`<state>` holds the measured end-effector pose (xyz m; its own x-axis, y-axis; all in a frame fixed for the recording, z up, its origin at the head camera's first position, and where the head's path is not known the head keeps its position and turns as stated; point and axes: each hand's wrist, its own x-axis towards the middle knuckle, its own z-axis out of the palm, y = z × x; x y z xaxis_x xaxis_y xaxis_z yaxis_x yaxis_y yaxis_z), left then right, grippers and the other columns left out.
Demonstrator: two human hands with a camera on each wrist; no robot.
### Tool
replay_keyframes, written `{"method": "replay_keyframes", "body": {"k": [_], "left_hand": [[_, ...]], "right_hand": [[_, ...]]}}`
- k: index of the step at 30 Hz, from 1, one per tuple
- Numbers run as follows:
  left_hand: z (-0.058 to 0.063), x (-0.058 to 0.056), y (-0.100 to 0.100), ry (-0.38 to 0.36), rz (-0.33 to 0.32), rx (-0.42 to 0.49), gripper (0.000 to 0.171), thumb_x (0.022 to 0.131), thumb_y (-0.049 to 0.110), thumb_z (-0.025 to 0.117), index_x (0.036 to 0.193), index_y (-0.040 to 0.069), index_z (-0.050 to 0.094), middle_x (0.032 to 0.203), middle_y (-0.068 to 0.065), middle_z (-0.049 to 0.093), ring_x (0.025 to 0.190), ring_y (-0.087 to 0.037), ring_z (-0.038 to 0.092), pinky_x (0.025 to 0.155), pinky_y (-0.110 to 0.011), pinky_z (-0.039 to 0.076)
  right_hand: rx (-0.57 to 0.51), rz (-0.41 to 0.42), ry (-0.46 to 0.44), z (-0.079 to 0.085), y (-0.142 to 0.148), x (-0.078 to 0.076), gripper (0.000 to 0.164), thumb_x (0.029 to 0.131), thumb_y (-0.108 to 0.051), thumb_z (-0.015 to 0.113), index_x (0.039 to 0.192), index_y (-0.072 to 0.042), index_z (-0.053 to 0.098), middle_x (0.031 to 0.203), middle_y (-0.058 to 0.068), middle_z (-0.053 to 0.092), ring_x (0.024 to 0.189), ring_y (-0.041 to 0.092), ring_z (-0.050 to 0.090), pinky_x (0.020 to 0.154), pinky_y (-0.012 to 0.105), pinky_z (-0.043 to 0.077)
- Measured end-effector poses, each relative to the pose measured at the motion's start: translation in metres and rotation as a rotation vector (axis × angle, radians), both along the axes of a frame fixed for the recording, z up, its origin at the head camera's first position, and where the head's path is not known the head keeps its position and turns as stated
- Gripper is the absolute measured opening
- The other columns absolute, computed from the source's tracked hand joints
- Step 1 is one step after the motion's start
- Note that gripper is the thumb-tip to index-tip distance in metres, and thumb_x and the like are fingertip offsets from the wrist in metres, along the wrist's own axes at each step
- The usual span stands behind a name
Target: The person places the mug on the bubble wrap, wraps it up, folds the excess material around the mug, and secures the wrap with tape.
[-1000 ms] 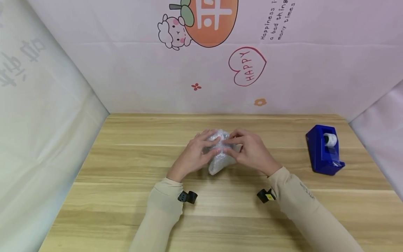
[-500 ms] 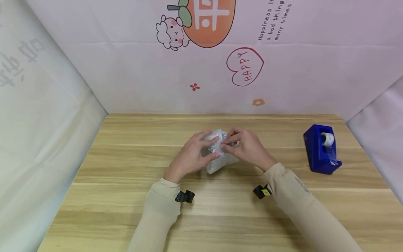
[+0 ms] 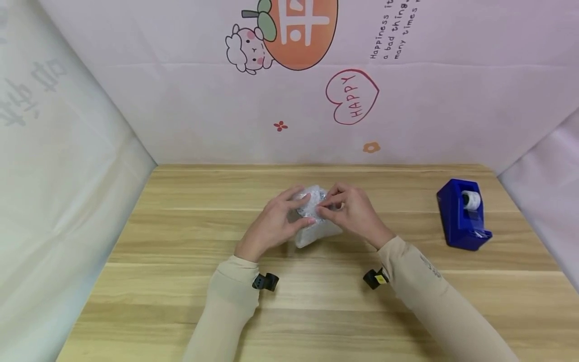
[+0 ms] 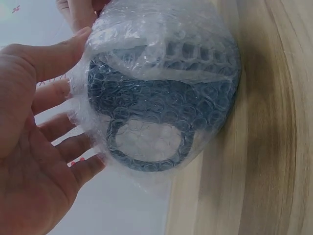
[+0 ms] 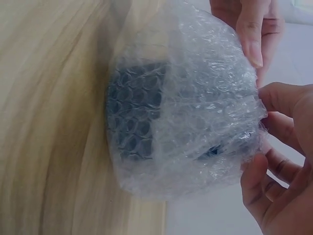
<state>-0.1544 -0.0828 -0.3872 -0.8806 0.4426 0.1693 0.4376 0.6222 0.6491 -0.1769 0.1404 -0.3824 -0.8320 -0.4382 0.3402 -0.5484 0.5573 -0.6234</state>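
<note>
A dark blue mug (image 4: 161, 100) stands on the table inside bubble wrap (image 3: 316, 232); its looped handle shows through the plastic in the left wrist view. My left hand (image 3: 273, 221) holds the top of the wrapped mug from the left, thumb at the near side and fingers spread around the far side. From the right, my right hand (image 3: 355, 213) pinches the gathered wrap at the top between thumb and fingers. Folded layers of wrap partly hide the mug in the right wrist view.
A blue tape dispenser (image 3: 461, 221) with a roll of clear tape (image 3: 471, 200) stands on the right of the wooden table (image 3: 316, 322). Printed cloth walls (image 3: 203, 115) rise behind the table and at its sides.
My left thumb and index finger have drawn slightly away from the right fingertips, widening the gap over the wrap. The right hand keeps its pinch at the top.
</note>
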Motion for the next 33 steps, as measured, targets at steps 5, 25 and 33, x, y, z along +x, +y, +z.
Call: {"method": "replay_keyframes", "body": {"k": [5, 25, 33], "left_hand": [[0.001, 0.000, 0.000, 0.021, -0.004, -0.037, 0.058, 0.096, 0.040, 0.070, 0.143, 0.007, 0.056, 0.160, -0.009, 0.038, 0.146, -0.028, 0.036, 0.117, -0.047, 0.035], [-0.002, -0.015, -0.003, 0.051, -0.005, -0.060, 0.057, 0.096, 0.041, 0.070, 0.143, 0.012, 0.057, 0.161, -0.006, 0.038, 0.149, -0.027, 0.031, 0.120, -0.047, 0.029], [-0.004, -0.018, -0.003, 0.054, -0.009, -0.050, 0.056, 0.096, 0.041, 0.070, 0.143, 0.012, 0.057, 0.161, -0.007, 0.038, 0.150, -0.027, 0.030, 0.119, -0.047, 0.030]], "right_hand": [[-0.012, 0.019, 0.098, -0.003, 0.006, 0.007, 0.013, 0.088, -0.016, 0.081, 0.099, -0.007, 0.082, 0.095, 0.002, 0.066, 0.073, 0.014, 0.056, 0.057, 0.028, 0.050], [0.312, -0.813, -0.141, -0.017, 0.234, 0.046, 0.054, 0.097, -0.032, 0.060, 0.117, 0.018, 0.061, 0.114, 0.040, 0.059, 0.103, 0.056, 0.050, 0.076, 0.061, 0.041], [0.249, -0.832, -0.390, -0.023, 0.267, 0.058, 0.066, 0.100, -0.050, 0.056, 0.113, 0.014, 0.062, 0.094, 0.027, 0.067, 0.074, 0.029, 0.059, 0.053, 0.032, 0.046]]}}
